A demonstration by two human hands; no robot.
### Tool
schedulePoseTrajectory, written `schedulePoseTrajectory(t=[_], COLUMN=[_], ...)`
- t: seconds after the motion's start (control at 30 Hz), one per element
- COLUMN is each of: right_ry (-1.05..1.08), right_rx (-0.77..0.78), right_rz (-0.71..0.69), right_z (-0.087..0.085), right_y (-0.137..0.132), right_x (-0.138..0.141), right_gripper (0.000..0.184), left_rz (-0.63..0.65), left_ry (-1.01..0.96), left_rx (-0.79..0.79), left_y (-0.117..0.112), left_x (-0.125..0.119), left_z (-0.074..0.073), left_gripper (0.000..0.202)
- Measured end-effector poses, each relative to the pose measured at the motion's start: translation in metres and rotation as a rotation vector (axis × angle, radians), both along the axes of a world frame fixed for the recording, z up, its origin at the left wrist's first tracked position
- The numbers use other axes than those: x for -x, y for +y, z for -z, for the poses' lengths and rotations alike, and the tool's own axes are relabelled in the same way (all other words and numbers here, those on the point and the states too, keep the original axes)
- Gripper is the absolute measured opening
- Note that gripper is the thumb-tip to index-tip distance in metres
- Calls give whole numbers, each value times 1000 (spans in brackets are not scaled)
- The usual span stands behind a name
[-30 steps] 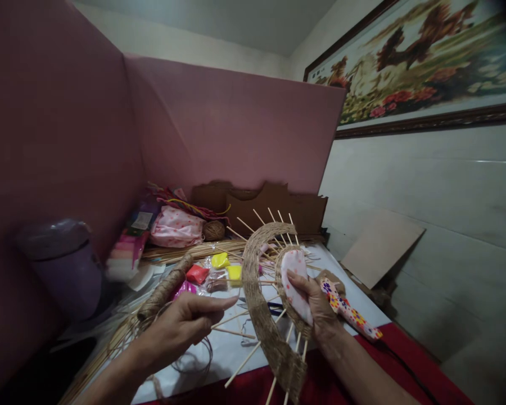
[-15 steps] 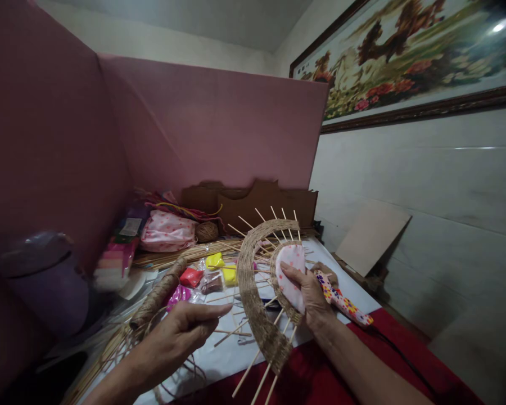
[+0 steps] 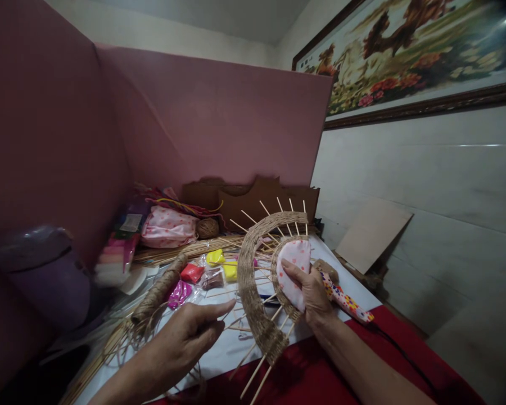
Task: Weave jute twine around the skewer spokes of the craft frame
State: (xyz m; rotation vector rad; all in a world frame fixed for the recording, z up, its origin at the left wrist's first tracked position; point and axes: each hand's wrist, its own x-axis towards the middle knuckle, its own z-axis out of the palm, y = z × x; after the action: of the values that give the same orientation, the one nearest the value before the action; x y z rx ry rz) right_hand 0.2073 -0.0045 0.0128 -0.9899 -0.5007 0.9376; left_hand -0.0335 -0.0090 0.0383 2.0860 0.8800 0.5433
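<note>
My right hand (image 3: 316, 292) grips a half-round twine weaving (image 3: 248, 270) on thin wooden sticks, its thumb pressed over the pink dotted fabric pad (image 3: 294, 261) at the centre. Two woven bands curve round the pad with a gap between them, and bare stick ends fan out beyond the outer band. To the left of the weaving, my left hand (image 3: 194, 334) points with its index finger stretched out and the other fingers partly curled. Nothing shows in that hand; its fingertip lies close to the outer band, apparently without touching it.
A twine roll (image 3: 160, 289) lies left of red (image 3: 192, 273) and yellow (image 3: 215, 257) packets. Behind are a pink dotted cloth bundle (image 3: 168, 226), a twine ball (image 3: 207, 228) and cardboard (image 3: 270, 202). A flower-patterned tool (image 3: 349, 304) with a dark cord rests at right.
The weaving has turned slightly, its top sticks shifting right and upward in view. My right hand keeps its hold, and my left index finger still points toward the outer band.
</note>
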Motion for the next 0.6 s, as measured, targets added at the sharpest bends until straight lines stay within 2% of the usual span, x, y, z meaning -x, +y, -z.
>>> schedulePoseTrajectory(t=[0.33, 0.6], right_ry=[60, 188], right_rx=[-50, -29], right_rz=[25, 33], right_z=[2, 0], right_y=[2, 5], right_x=[-1, -2], right_gripper=[32, 33], left_rz=[55, 20], left_ry=[70, 32], left_rx=[-144, -287], left_y=[-2, -1], left_x=[-6, -8], left_z=[-1, 5], left_gripper=[41, 33])
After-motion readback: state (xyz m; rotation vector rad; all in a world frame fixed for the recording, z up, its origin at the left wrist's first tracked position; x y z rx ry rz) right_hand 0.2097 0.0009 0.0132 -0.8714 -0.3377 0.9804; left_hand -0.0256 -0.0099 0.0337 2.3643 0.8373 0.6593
